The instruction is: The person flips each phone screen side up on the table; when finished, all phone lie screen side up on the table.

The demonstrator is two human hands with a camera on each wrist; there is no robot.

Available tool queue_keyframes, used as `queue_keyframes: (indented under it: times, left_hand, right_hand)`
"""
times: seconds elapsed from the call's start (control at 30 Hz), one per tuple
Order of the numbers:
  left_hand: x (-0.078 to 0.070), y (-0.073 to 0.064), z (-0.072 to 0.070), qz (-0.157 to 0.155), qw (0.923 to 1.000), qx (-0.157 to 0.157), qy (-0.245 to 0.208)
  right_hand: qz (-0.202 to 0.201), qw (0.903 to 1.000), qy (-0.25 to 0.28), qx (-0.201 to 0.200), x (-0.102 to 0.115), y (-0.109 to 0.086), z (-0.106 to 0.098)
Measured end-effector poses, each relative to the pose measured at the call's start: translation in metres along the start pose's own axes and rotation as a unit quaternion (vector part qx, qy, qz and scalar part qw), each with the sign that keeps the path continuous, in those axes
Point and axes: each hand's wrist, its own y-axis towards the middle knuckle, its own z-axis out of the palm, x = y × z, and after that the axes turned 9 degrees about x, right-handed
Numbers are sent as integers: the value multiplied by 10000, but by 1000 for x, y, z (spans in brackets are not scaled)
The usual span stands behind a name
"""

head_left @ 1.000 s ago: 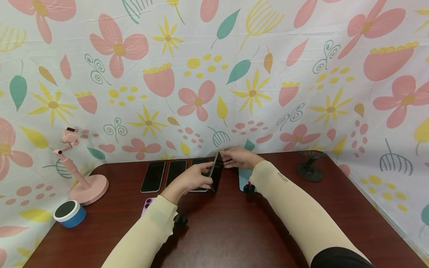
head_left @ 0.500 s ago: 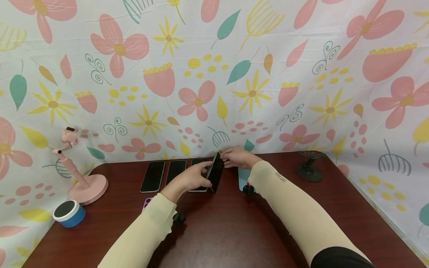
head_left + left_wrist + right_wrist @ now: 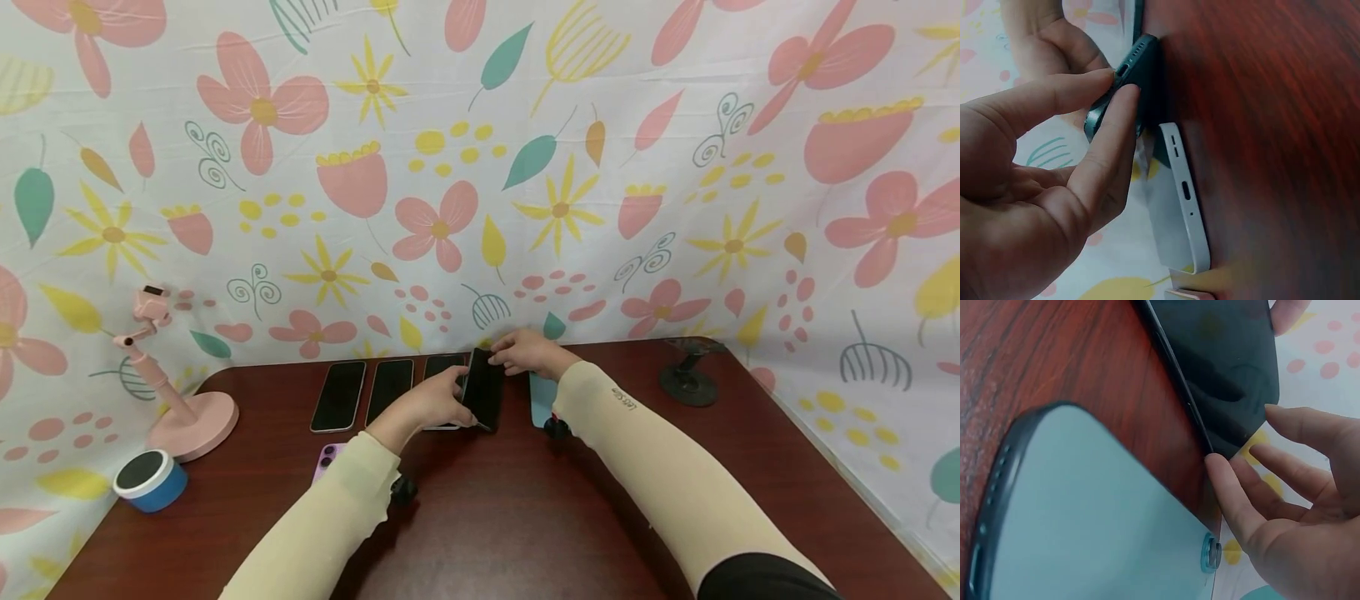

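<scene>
A dark smartphone (image 3: 483,392) is tilted on the table, its black screen turned up and its left edge raised. My left hand (image 3: 431,402) grips it at the near end; in the left wrist view, thumb and fingers pinch the end with the charging port. At the far end, my right hand (image 3: 536,353) holds the phone's corners between thumb and fingertips, as the right wrist view shows. Just right of it lies a light blue phone (image 3: 1085,506), back up, partly hidden by the right wrist. A white-edged phone (image 3: 1182,200) lies to the left, partly behind my left hand.
Two more black-screened phones, one outermost (image 3: 339,397) and one inner (image 3: 390,390), lie farther left in the row. A purple phone (image 3: 327,457) shows beside the left sleeve. A pink stand (image 3: 193,423), a blue-and-white round container (image 3: 153,481) and a black stand (image 3: 688,383) flank them.
The dark smartphone has tipped down from nearly on edge to a flatter tilt, so more of its screen shows. Both hands have stayed on it and shifted only slightly.
</scene>
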Motion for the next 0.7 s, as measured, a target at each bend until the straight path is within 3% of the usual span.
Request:
queue_keyframes:
  times: [0.5,0.7]
  left_hand:
    - [-5,5,10,-170,9961,-200,848]
    - [-9,8,18,-90,9821,-516,1810]
  right_hand:
    - [176,9966,-756,-288,0,-1,3]
    - [204,9948,-964,-264,2,-2,1]
